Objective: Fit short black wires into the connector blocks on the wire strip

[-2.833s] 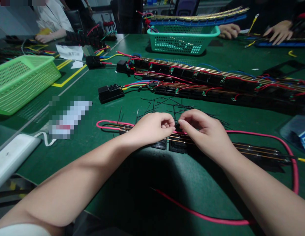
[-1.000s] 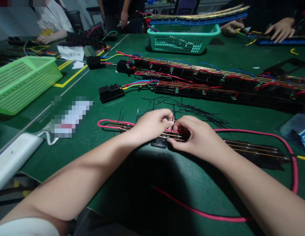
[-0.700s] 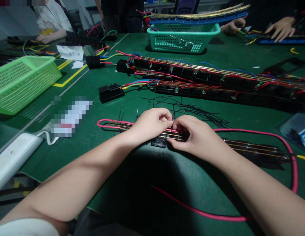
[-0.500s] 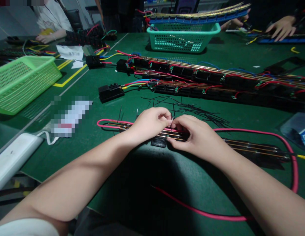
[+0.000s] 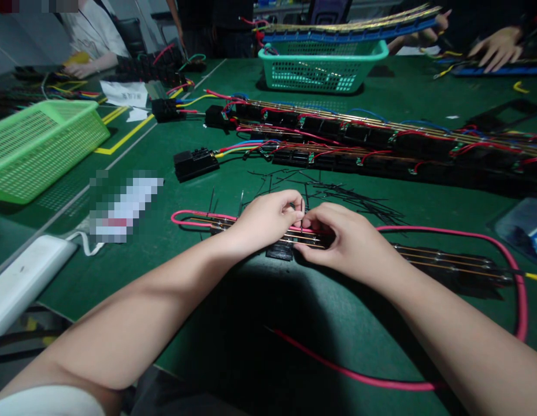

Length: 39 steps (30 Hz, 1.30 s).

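Note:
A long black socket strip (image 5: 450, 268) with brass rails and a pink wire (image 5: 517, 289) looped around it lies across the green table in front of me. My left hand (image 5: 266, 222) and my right hand (image 5: 344, 240) meet over its middle, fingertips touching. Both are closed in a pinch on a thin black cable tie (image 5: 302, 207) that stands up between them, over the rails. The right hand also rests on the strip. A loose heap of black cable ties (image 5: 337, 193) lies just beyond the hands.
Several finished black strips with red and blue wires (image 5: 381, 141) lie further back. A light green basket (image 5: 38, 144) stands at the left, a teal basket (image 5: 322, 69) at the back. Other people's hands (image 5: 493, 49) work at the far right and far left (image 5: 80, 69). A white bar (image 5: 25, 277) lies near left.
From 2.8 s ago the two hands came together and the right hand dropped onto the strip. Over the last second they have barely moved, still pinching the tie.

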Tool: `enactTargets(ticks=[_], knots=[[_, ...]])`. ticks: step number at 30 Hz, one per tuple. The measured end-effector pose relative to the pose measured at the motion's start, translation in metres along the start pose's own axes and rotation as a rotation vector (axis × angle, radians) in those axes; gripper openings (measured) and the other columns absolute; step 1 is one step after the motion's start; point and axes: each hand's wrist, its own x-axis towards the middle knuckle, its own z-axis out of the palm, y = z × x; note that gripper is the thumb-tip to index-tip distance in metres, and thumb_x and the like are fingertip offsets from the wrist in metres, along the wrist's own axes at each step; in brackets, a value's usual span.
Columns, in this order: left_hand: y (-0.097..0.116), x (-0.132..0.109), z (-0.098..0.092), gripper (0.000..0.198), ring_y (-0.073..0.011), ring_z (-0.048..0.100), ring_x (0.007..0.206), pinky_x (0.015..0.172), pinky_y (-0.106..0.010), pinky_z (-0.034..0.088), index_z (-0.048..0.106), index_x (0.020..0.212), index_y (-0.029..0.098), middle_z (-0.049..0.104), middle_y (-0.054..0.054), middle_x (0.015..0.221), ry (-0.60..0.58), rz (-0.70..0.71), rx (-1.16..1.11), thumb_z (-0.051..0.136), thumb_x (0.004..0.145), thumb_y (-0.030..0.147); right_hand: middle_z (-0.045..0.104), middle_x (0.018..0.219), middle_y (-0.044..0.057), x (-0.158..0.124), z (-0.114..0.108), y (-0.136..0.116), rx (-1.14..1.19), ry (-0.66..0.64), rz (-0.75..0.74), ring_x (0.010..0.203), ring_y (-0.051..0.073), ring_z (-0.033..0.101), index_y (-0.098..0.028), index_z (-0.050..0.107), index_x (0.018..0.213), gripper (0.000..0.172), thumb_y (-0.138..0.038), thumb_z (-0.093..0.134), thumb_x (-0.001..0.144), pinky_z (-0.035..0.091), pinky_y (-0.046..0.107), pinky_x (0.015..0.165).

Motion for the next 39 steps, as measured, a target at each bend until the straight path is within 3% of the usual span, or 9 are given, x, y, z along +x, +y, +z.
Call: enactTargets(ticks=[15,39], knots=[[0.0052,-0.0007,-0.0011,0.005,-0.0122,0.06,0.068,0.061,-0.022,0.042,0.058,0.081,0.019,0.068,0.001,0.073,-0.028,-0.042,0.045,0.055,0.082,0.022,0.058,0.074,0.003,0.0,-0.0004,-0.0008,-0.008,-0.009,0.031,0.069,0.019,0.054,-0.02,0.056,0.079,0.015,-0.025,0.068,0.073,0.04,0.029,0.062],[0.0069,-0.0034,0.0001,0.006,-0.0083,0.061,0.059,0.058,-0.018,0.039,0.049,0.09,0.022,0.067,0.006,0.066,0.017,-0.056,-0.129,0.048,0.089,0.027,0.058,0.074,0.002,-0.0011,0.0019,0.0023,0.011,0.012,0.001,0.068,0.017,0.054,-0.02,0.054,0.078,0.017,-0.024,0.07,0.072,0.04,0.028,0.061]])
